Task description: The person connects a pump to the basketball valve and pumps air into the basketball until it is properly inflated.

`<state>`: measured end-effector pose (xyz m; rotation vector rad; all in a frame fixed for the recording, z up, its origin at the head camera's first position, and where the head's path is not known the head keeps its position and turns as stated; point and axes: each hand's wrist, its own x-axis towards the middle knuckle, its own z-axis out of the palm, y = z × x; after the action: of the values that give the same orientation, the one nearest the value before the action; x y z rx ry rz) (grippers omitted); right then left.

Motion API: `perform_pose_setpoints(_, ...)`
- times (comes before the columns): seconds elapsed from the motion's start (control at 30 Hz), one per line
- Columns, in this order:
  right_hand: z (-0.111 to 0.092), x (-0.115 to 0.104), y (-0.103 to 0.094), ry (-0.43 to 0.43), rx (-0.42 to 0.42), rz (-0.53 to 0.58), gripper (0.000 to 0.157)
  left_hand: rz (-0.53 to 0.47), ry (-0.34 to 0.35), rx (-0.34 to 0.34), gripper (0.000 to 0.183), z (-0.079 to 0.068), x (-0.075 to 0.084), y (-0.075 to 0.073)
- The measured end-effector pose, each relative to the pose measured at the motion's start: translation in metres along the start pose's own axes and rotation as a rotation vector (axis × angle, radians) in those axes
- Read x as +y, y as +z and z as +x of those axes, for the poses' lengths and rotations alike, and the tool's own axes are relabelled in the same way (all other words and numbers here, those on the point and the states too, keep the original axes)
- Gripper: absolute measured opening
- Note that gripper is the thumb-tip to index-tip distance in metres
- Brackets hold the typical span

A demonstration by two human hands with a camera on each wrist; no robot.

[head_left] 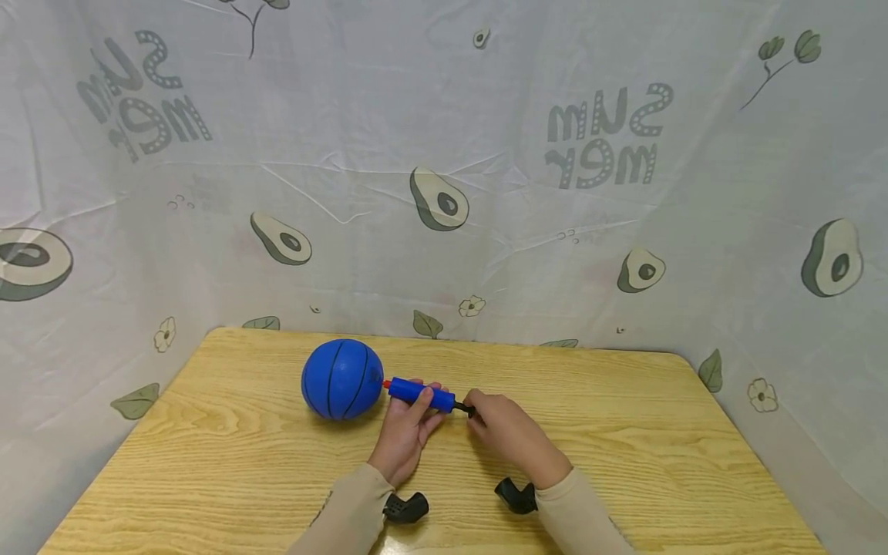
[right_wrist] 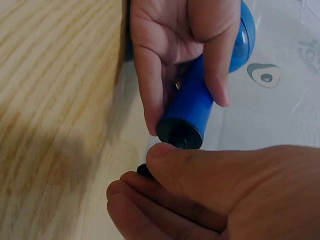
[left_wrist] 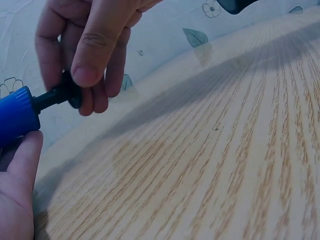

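Observation:
A blue hand pump (head_left: 405, 391) with a red tip lies across my left hand (head_left: 408, 432), whose thumb and fingers grip its barrel. That red tip (head_left: 386, 383) meets the right side of a blue ball (head_left: 340, 379) with black lines, resting on the table. At the other end, my right hand (head_left: 505, 432) pinches the black pump handle (left_wrist: 72, 90) between thumb and fingers. A short length of black rod (left_wrist: 47, 100) shows between handle and barrel. In the right wrist view, the left fingers wrap the blue barrel (right_wrist: 189, 107), with part of the ball behind.
The wood-grain table (head_left: 624, 447) spreads around both hands. Behind it and along both sides hangs a pale sheet (head_left: 513, 254) printed with avocados and leaves. Black wrist-worn devices (head_left: 405, 509) sit at both sleeves.

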<state>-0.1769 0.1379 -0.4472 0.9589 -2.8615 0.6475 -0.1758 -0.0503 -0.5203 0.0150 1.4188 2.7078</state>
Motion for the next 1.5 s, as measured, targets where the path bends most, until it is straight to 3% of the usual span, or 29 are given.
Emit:
perform_pose_setpoints(0.13,0.001,0.000,0.002,0.032,0.020,-0.001,0.009,0.003,-0.006,0.003,0.061,0.000,0.001,0.001)
perform_pose_setpoints(0.4,-0.003,0.000,-0.004,0.231,0.002,0.052,0.007,-0.004,-0.010,0.005,0.059,-0.001,0.002,0.001)
perform_pose_setpoints(0.57,-0.007,0.005,-0.010,0.333,-0.026,0.006,0.008,-0.031,-0.003,0.013,0.056,-0.001,0.002,0.001)
perform_pose_setpoints(0.87,-0.013,0.014,-0.018,0.423,-0.076,-0.065,0.008,-0.037,0.006,0.021,0.055,-0.001,0.003,0.000)
perform_pose_setpoints(1.17,-0.012,0.012,-0.021,0.345,-0.051,-0.088,0.009,-0.032,0.005,0.022,0.056,0.000,0.000,0.000)
perform_pose_setpoints(1.5,-0.005,-0.002,-0.012,0.129,0.041,-0.129,0.014,-0.010,0.009,0.003,0.062,0.001,0.000,0.000)
